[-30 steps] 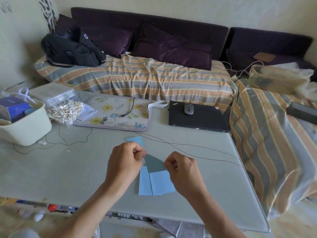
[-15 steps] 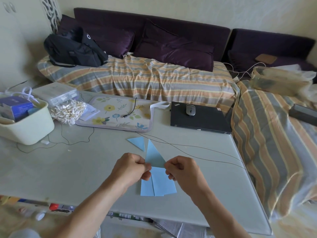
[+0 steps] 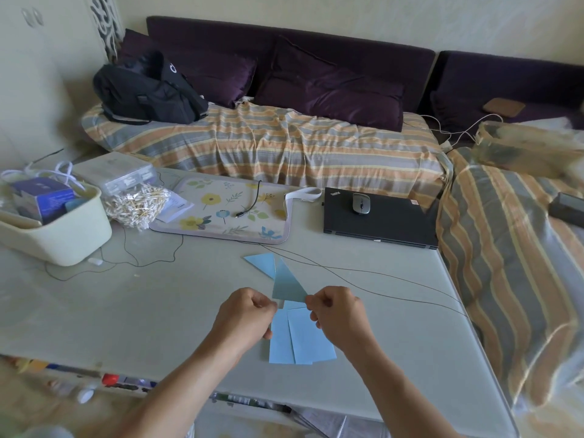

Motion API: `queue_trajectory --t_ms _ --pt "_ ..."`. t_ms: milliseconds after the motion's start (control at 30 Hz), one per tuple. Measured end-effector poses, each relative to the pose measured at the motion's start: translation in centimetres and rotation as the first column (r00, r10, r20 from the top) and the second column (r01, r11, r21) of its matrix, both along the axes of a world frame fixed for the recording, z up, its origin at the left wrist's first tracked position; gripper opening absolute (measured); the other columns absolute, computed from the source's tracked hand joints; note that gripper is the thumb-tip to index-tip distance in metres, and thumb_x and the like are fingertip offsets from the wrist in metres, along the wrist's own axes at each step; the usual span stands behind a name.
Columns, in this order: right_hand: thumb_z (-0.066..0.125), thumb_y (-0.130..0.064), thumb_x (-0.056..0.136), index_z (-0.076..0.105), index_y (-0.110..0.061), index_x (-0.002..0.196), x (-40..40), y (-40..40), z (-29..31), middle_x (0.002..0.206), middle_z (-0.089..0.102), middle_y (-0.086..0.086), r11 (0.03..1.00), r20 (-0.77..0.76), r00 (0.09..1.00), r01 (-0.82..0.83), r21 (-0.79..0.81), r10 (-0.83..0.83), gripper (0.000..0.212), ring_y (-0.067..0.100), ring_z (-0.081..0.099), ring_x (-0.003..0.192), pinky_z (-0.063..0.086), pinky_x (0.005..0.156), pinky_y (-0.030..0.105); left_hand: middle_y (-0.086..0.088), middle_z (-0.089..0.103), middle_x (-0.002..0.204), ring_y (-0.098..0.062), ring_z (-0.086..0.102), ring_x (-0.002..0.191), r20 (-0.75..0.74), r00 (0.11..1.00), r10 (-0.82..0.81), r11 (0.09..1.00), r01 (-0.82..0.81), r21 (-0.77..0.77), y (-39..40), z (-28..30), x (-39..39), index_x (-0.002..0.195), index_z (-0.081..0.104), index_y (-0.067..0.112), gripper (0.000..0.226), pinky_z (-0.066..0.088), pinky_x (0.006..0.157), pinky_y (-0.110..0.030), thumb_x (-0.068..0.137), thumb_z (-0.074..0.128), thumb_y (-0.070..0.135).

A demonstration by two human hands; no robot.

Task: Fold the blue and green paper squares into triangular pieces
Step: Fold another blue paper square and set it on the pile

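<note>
Hands up front: left hand [image 3: 245,314] and right hand [image 3: 338,312] each pinch a bottom corner of the folded blue triangle [image 3: 288,286], held above the blue paper squares [image 3: 300,338] on the table [image 3: 126,311]. Beyond: second folded piece [image 3: 262,262], thin cable [image 3: 363,276] crossing, floral mat [image 3: 227,213], laptop [image 3: 382,221] with mouse [image 3: 361,203], bin [image 3: 60,229], sofa [image 3: 284,147].

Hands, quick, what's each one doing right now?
Left hand: pinching the blue paper triangle.
Right hand: pinching the same triangle's other corner.
</note>
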State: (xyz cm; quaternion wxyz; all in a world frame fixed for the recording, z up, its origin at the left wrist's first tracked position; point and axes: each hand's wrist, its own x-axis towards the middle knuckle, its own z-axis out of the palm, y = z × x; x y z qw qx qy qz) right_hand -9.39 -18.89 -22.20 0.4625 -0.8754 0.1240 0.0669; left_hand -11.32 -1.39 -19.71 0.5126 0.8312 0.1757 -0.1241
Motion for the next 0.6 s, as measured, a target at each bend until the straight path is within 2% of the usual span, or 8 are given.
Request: queue_trajectory --t_ms 67,200,300,400,467,533,567,600 --pt "0.063 -0.021 0.092 0.068 0.000 0.079 1.2 0.6 -1.1 0.063 0.068 -0.001 0.999 -0.026 0.999 0.026 0.028 -0.025 0.025 0.013 0.055 0.054 0.039 0.043 0.018 -0.001 0.073 0.070 -0.024 0.076 0.076 -0.026 1.000 0.015 1.000 -0.015 0.020 0.1 -0.2 -0.2 0.090 0.066 0.019 0.007 0.052 0.069 -0.032 0.089 0.062 0.024" --pt "0.061 -0.017 0.090 0.063 0.010 0.080 3.8 2.9 -2.7 0.069 0.071 0.009 0.996 -0.052 0.997 0.056 0.066 -0.053 0.029 0.002 0.043 0.037 0.035 0.041 0.017 -0.003 0.075 0.078 -0.023 0.077 0.074 -0.065 0.998 0.019 0.999 -0.017 0.037 0.2 -0.5 -0.1 0.092 0.064 0.019 0.007 0.051 0.068 -0.031 0.087 0.063 0.024" --pt "0.060 -0.017 0.091 0.065 0.009 0.079 5.5 4.9 -3.5 0.072 0.074 0.007 0.992 -0.055 0.996 0.072 0.103 -0.066 0.029 0.009 0.046 0.044 0.036 0.042 0.018 -0.002 0.074 0.088 -0.017 0.076 0.065 -0.094 0.996 0.008 0.999 -0.005 0.032 0.5 -0.6 -0.1 0.097 0.062 0.020 0.012 0.053 0.069 -0.030 0.087 0.064 0.026" --pt "0.059 -0.018 0.092 0.060 0.011 0.075 6.9 6.4 -4.6 0.071 0.072 0.008 0.982 -0.078 0.992 0.114 0.152 -0.104 0.034 0.021 0.047 0.054 0.040 0.048 0.023 -0.001 0.075 0.085 -0.016 0.076 0.066 -0.095 0.995 0.009 0.999 -0.004 0.043 1.0 -0.7 0.3 0.097 0.063 0.021 0.011 0.058 0.074 -0.034 0.087 0.063 0.026" --pt "0.059 -0.021 0.092 0.053 0.004 0.066 7.6 7.1 -5.1 0.066 0.060 0.010 0.987 -0.094 0.990 0.116 0.109 -0.106 0.037 0.022 0.044 0.057 0.041 0.053 0.029 0.000 0.076 0.082 -0.016 0.076 0.067 -0.096 0.995 0.015 0.999 -0.011 0.045 1.5 -0.7 0.5 0.096 0.063 0.021 0.010 0.058 0.076 -0.035 0.088 0.062 0.026" --pt "0.055 -0.015 0.089 0.042 -0.009 0.059 7.9 7.3 -5.1 0.065 0.047 0.009 0.993 -0.081 0.991 0.109 0.042 -0.105 0.033 0.024 0.036 0.058 0.036 0.052 0.026 0.000 0.075 0.083 -0.015 0.076 0.066 -0.105 0.994 0.019 0.999 -0.015 0.045 1.8 -0.7 0.7 0.096 0.064 0.020 0.010 0.056 0.072 -0.031 0.088 0.062 0.026" --pt "0.053 -0.012 0.088 0.042 -0.013 0.060 7.9 7.1 -5.0 0.065 0.047 0.008 0.995 -0.070 0.992 0.103 0.011 -0.102 0.030 0.026 0.035 0.057 0.033 0.050 0.023 0.000 0.075 0.084 -0.015 0.076 0.066 -0.107 0.994 0.019 0.999 -0.014 0.044 1.9 -0.6 0.7 0.096 0.064 0.020 0.010 0.055 0.071 -0.030 0.088 0.062 0.026" --pt "0.051 -0.010 0.089 0.049 -0.013 0.064 7.8 6.7 -4.8 0.067 0.054 0.007 0.996 -0.062 0.994 0.090 -0.018 -0.091 0.025 0.025 0.040 0.055 0.034 0.046 0.022 0.000 0.075 0.084 -0.015 0.076 0.066 -0.107 0.994 0.015 0.999 -0.010 0.045 2.0 -0.6 0.7 0.095 0.064 0.020 0.010 0.054 0.070 -0.029 0.088 0.062 0.026"
